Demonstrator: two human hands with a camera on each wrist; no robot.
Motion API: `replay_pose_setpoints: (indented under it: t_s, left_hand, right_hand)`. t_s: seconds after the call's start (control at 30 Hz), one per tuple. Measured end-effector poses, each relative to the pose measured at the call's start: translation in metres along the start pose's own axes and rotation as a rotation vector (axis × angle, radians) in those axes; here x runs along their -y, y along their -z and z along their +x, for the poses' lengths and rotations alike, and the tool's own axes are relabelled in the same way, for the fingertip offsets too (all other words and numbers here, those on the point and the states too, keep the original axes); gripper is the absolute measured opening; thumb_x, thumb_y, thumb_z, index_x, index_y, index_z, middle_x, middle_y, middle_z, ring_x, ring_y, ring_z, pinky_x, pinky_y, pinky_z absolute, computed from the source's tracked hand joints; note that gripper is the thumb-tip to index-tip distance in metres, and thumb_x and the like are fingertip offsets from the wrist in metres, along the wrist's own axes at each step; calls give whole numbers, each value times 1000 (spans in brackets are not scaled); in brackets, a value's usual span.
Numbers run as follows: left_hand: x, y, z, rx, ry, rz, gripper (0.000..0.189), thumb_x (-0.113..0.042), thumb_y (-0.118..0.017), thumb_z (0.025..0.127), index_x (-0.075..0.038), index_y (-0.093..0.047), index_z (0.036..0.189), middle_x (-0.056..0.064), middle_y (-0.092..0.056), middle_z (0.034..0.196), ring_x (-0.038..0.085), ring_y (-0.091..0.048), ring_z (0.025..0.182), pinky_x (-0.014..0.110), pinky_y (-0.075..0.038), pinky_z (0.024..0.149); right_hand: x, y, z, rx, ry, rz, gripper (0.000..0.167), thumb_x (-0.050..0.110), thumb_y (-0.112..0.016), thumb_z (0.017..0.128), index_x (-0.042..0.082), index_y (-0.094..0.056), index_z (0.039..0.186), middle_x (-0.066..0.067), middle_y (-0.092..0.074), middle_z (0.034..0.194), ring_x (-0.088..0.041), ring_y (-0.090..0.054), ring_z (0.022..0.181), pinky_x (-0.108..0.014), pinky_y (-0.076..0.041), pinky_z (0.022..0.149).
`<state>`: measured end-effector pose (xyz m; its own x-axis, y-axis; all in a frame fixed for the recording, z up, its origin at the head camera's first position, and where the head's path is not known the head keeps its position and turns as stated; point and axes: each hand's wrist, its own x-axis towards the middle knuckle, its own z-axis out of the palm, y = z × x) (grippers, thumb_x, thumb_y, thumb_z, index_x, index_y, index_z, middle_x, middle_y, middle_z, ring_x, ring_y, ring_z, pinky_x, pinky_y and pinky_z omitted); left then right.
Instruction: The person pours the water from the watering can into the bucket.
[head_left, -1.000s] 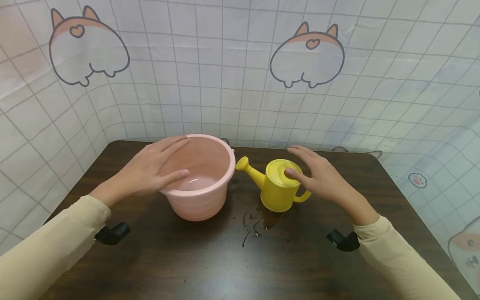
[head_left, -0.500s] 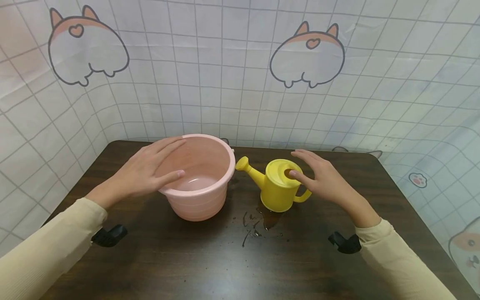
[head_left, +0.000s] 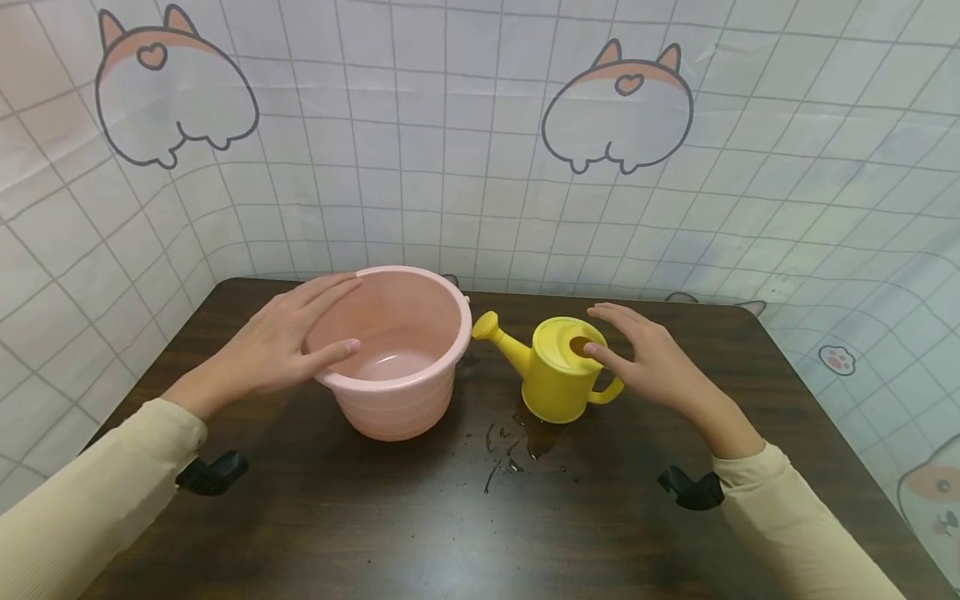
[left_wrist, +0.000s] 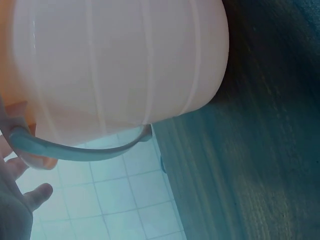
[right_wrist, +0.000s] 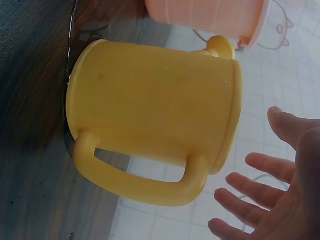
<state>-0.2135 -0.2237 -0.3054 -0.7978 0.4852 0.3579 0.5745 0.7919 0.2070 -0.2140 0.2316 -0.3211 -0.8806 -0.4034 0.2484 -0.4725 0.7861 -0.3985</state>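
A pink bucket (head_left: 393,408) stands upright on the dark wooden table (head_left: 420,533). My left hand (head_left: 277,342) hovers at its left rim with fingers extended and thumb over the opening. In the left wrist view the bucket's pale handle (left_wrist: 75,152) hangs down its side, close to the fingers. To the right stands a yellow watering can (head_left: 555,387), its spout pointing at the bucket and its handle (right_wrist: 140,187) on the right. My right hand (head_left: 656,358) is spread above that handle, thumb near the filling hole. The right wrist view shows a gap between fingers and can.
Spilled water (head_left: 532,442) lies in streaks and drops in front of the watering can. A white grid-patterned curtain (head_left: 480,150) with cartoon animals hangs behind the table and along its sides. Black wrist straps with mounts (head_left: 213,473) sit below both wrists.
My left hand has drifted left, away from the bucket's middle. My right hand has shifted slightly right, uncovering the watering can's hole. Bucket and can have stayed in place.
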Motion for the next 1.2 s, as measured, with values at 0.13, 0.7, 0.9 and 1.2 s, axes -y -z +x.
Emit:
replay_pose_setpoints:
  t_s: [0.13, 0.7, 0.9, 1.2]
  left_hand:
    - [2, 1, -4, -3, 13, 5, 73, -45, -63, 88, -23, -33, 152, 4, -37, 154, 28, -49, 128, 58, -31, 105]
    - [12, 0, -10, 7, 21, -12, 74, -44, -62, 88, -21, -31, 152, 6, -35, 155, 28, -39, 137, 57, -33, 104]
    - [18, -2, -15, 13, 43, -60, 73, -42, -62, 90, -24, -29, 153, 5, -34, 156, 31, -34, 142, 60, -30, 106]
    - [23, -5, -20, 19, 84, -123, 72, -38, -61, 91, -26, -27, 154, 3, -26, 160, 29, -25, 146, 62, -28, 107]
  right_hand:
    - [-1, 0, 0, -1, 4, 6, 54, 34, -59, 96, 8, -46, 141, -17, -45, 147, -39, -39, 137, -59, -33, 107]
    - [-9, -5, -5, -11, -1, 27, 52, 29, -61, 95, 6, -49, 139, -18, -45, 146, -40, -39, 136, -60, -32, 107]
    - [-13, -9, -5, -22, 0, 49, 51, 28, -61, 95, 4, -50, 138, -17, -48, 144, -38, -42, 134, -60, -34, 106]
    - [-20, -13, -7, -34, 0, 101, 49, 25, -62, 94, 3, -50, 136, -18, -54, 136, -38, -53, 121, -55, -43, 100]
